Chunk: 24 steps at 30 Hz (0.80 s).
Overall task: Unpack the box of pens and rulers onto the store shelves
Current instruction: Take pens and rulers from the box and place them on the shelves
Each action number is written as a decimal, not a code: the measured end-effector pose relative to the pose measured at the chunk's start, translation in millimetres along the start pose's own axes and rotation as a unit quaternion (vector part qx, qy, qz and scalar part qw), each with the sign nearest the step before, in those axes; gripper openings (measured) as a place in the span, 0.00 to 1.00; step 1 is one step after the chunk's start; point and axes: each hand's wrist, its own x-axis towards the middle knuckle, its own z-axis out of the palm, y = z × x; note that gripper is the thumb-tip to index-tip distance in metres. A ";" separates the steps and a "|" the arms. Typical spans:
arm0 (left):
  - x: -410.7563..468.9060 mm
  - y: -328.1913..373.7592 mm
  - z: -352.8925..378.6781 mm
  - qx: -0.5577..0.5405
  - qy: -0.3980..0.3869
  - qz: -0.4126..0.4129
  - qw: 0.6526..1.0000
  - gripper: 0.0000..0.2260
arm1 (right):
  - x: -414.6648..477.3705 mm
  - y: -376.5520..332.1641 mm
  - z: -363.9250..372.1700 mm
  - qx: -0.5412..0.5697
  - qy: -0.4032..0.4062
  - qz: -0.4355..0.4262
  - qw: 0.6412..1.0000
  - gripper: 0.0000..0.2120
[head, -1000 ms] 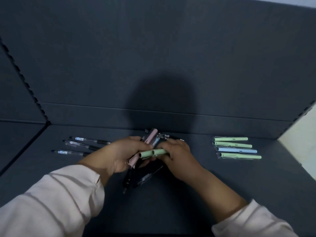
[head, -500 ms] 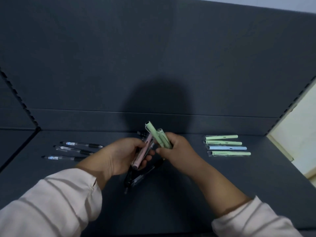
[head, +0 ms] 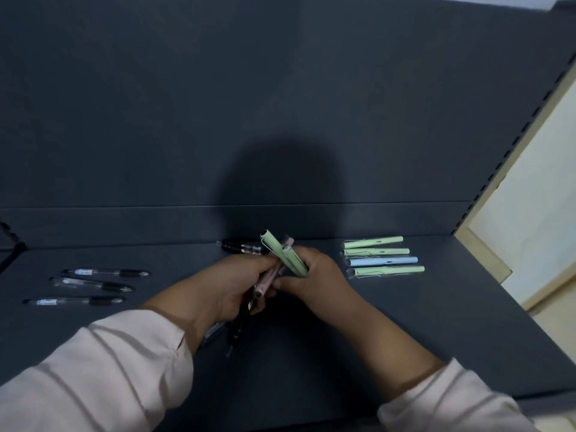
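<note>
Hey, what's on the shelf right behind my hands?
Dark, partly clear pens lie on the dark grey shelf behind the left hand. Their right ends are covered by the pale green pens in the right hand.

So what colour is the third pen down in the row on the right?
It's a pale blue plastic pen, seen best in the head view.

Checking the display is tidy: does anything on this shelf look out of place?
A dark pen, maybe two, lies alone at the back of the shelf, apart from the clear pens left and the pastel pens right. Those rows look orderly.
</note>
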 end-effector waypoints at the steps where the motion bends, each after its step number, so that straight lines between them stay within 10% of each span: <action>1: 0.7 0.6 4.8 0.007 0.006 -0.004 1.000 0.12 | -1.7 1.4 -4.3 -0.019 0.004 0.003 1.000 0.17; 18: 12.1 17.3 52.6 0.052 -0.085 -0.087 0.991 0.46 | -8.2 38.3 -62.6 -0.137 -0.040 -0.029 0.989 0.11; 24: 14.5 15.0 58.1 0.098 -0.118 -0.058 0.986 0.35 | -13.9 42.3 -88.2 -0.108 0.019 -0.026 0.994 0.06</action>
